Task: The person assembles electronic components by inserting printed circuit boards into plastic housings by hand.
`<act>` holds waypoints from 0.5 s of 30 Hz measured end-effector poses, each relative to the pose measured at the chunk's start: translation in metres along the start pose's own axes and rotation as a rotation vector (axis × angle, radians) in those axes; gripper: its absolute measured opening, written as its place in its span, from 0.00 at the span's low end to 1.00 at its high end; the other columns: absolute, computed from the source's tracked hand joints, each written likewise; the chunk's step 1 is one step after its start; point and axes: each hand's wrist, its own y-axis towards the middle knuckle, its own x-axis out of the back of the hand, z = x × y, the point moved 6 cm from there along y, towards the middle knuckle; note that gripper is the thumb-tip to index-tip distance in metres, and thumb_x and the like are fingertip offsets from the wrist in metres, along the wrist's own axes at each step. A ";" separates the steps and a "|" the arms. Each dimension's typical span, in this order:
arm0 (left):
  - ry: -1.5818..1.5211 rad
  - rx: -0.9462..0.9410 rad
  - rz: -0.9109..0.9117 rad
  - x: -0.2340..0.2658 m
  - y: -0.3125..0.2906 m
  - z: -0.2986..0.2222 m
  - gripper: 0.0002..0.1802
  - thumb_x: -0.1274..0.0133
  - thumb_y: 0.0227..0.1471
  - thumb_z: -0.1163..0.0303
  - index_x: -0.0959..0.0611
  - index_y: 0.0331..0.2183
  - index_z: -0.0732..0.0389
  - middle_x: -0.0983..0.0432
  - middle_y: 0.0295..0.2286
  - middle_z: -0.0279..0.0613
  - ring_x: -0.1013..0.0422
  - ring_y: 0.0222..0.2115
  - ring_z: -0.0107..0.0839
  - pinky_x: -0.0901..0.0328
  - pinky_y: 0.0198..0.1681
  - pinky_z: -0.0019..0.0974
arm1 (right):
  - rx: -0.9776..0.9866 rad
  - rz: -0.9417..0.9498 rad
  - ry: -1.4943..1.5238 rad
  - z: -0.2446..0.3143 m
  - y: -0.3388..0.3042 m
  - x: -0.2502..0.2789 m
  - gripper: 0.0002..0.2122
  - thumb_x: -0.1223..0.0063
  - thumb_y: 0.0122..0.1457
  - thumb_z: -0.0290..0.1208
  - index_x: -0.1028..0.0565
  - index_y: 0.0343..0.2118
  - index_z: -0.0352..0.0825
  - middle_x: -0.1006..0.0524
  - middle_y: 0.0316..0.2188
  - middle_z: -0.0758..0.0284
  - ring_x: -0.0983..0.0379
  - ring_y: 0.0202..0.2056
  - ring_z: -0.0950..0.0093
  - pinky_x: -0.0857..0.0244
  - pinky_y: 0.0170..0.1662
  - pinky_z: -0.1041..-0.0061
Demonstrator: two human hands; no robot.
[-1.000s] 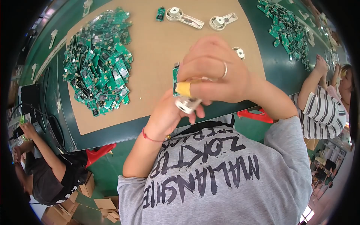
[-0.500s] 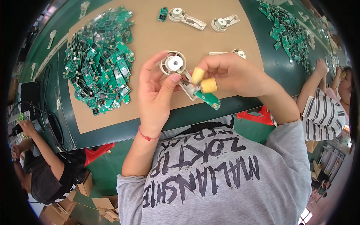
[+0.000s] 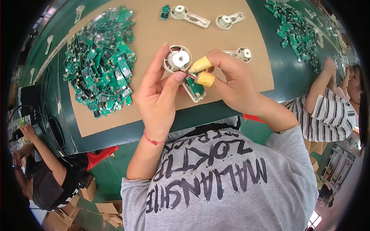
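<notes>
My left hand grips a cream handheld-fan housing, fingers behind it and thumb across the neck below the ring. A white motor sits in the round end. Red and dark wires run from the neck to a green circuit board that lies along the open handle. My right hand, with yellow covers on thumb and forefinger, pinches the board's upper end beside the wires. Those fingertips partly hide the board's edge and the wire joints.
A large heap of green circuit boards covers the left of the cardboard sheet. Several similar fan housings and one single board lie farther back. Another board pile is at right. People sit on both sides.
The circuit board has swung from hanging tilted beside the handle to lying along it. My right fingers have closed in near the wires. The fan housing has risen slightly in view.
</notes>
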 end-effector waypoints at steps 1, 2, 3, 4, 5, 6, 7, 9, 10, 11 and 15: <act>0.012 0.005 0.002 -0.001 0.000 0.000 0.26 0.50 0.49 0.82 0.35 0.52 0.68 0.31 0.44 0.46 0.30 0.39 0.27 0.31 0.36 0.25 | 0.000 0.000 0.000 -0.001 0.000 -0.001 0.07 0.47 0.52 0.24 0.28 0.34 0.30 0.29 0.28 0.68 0.35 0.29 0.79 0.41 0.35 0.81; 0.012 0.006 0.001 -0.001 0.000 0.000 0.26 0.50 0.49 0.82 0.35 0.52 0.68 0.31 0.44 0.46 0.30 0.39 0.27 0.31 0.36 0.25 | 0.015 -0.013 -0.031 -0.001 0.000 -0.002 0.08 0.46 0.50 0.22 0.28 0.34 0.32 0.28 0.28 0.67 0.32 0.28 0.77 0.38 0.33 0.79; 0.017 0.010 -0.008 -0.001 0.000 0.000 0.26 0.50 0.49 0.81 0.35 0.52 0.68 0.30 0.43 0.46 0.30 0.38 0.26 0.31 0.35 0.25 | 0.031 -0.025 -0.063 -0.002 0.000 -0.001 0.09 0.46 0.48 0.20 0.29 0.34 0.33 0.28 0.28 0.65 0.29 0.28 0.74 0.35 0.31 0.78; 0.021 0.015 -0.018 -0.001 0.001 0.000 0.26 0.50 0.50 0.81 0.35 0.52 0.68 0.30 0.43 0.45 0.30 0.38 0.26 0.31 0.34 0.25 | 0.032 -0.025 -0.063 -0.005 0.001 -0.002 0.09 0.46 0.48 0.20 0.29 0.34 0.33 0.28 0.28 0.65 0.29 0.28 0.74 0.35 0.31 0.78; 0.022 0.015 -0.019 -0.002 0.001 0.000 0.26 0.50 0.50 0.81 0.35 0.52 0.68 0.30 0.43 0.45 0.30 0.38 0.26 0.31 0.34 0.25 | 0.098 -0.036 -0.129 -0.003 0.001 -0.002 0.10 0.45 0.47 0.19 0.29 0.34 0.33 0.28 0.28 0.66 0.29 0.28 0.74 0.35 0.31 0.77; 0.003 0.031 -0.031 -0.001 0.000 -0.001 0.26 0.50 0.49 0.81 0.34 0.52 0.68 0.30 0.43 0.45 0.30 0.37 0.25 0.31 0.34 0.25 | 0.165 -0.047 -0.195 0.000 0.001 -0.002 0.10 0.45 0.46 0.19 0.29 0.33 0.33 0.29 0.28 0.66 0.29 0.29 0.74 0.35 0.31 0.77; -0.016 0.048 -0.043 0.000 0.000 0.000 0.26 0.50 0.49 0.81 0.34 0.52 0.68 0.30 0.43 0.45 0.30 0.37 0.25 0.31 0.33 0.24 | 0.165 -0.046 -0.194 0.000 0.001 -0.002 0.10 0.45 0.46 0.19 0.29 0.33 0.33 0.29 0.28 0.66 0.29 0.29 0.74 0.35 0.31 0.77; -0.016 0.049 -0.057 0.000 0.001 0.000 0.26 0.50 0.50 0.81 0.34 0.52 0.68 0.30 0.42 0.44 0.30 0.35 0.24 0.31 0.32 0.24 | 0.147 -0.035 -0.172 0.000 0.002 -0.002 0.10 0.44 0.45 0.19 0.29 0.33 0.33 0.30 0.29 0.66 0.30 0.31 0.73 0.35 0.32 0.75; -0.017 0.049 -0.070 0.000 0.001 0.000 0.25 0.50 0.50 0.80 0.34 0.52 0.68 0.29 0.42 0.44 0.30 0.34 0.23 0.31 0.32 0.23 | 0.146 -0.035 -0.172 0.001 0.002 -0.002 0.10 0.44 0.45 0.19 0.29 0.33 0.33 0.30 0.29 0.66 0.30 0.31 0.73 0.35 0.32 0.75; -0.017 0.049 -0.070 0.001 0.001 0.000 0.25 0.50 0.50 0.80 0.34 0.52 0.68 0.29 0.42 0.44 0.30 0.34 0.23 0.31 0.32 0.23 | 0.117 -0.033 -0.144 0.000 0.002 -0.003 0.11 0.44 0.45 0.19 0.29 0.33 0.33 0.31 0.29 0.65 0.30 0.32 0.73 0.35 0.33 0.75; -0.004 0.094 -0.054 -0.001 0.001 0.000 0.25 0.51 0.51 0.78 0.34 0.52 0.66 0.28 0.40 0.40 0.31 0.32 0.20 0.33 0.30 0.22 | 0.065 -0.066 -0.208 -0.004 0.002 -0.002 0.12 0.43 0.46 0.21 0.32 0.34 0.32 0.33 0.31 0.64 0.30 0.32 0.73 0.34 0.31 0.76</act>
